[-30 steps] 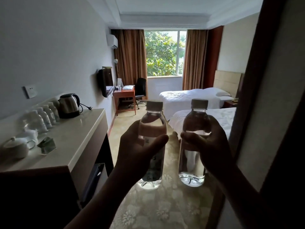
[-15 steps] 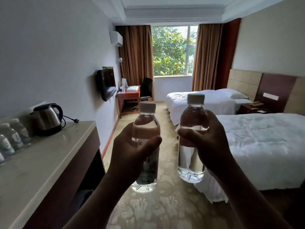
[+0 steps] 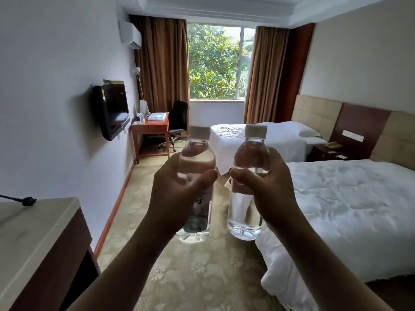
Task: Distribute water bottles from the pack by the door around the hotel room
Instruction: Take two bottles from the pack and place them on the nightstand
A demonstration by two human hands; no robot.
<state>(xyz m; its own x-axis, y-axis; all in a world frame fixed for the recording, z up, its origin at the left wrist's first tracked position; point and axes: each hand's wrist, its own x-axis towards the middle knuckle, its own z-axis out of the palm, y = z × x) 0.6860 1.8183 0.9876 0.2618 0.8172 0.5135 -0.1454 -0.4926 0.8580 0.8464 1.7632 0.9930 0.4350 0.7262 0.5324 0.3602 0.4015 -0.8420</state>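
Left hand (image 3: 179, 194), centre frame: wrapped round left bottle (image 3: 196, 187), thumb across the front, other fingers hidden behind. Right hand (image 3: 267, 187), centre frame: clasped likewise on right bottle (image 3: 249, 182), thumb forward. Both bottles upright, capped, full, close together but apart, carried over patterned carpet (image 3: 179, 277).
Likely destinations: desk (image 3: 150, 126), centre left, already bearing small bottles; nightstand (image 3: 325, 151), right, between the beds, carrying a phone.
Counter (image 3: 33, 232), lower left: loose plug (image 3: 28, 201) on top. Near bed (image 3: 348, 209) at right edge of path.
Risks: bottles knocking together; smooth wet-looking plastic slipping from a one-handed grip; hip catching bed corner; tall narrow bottle toppling if set down carelessly.
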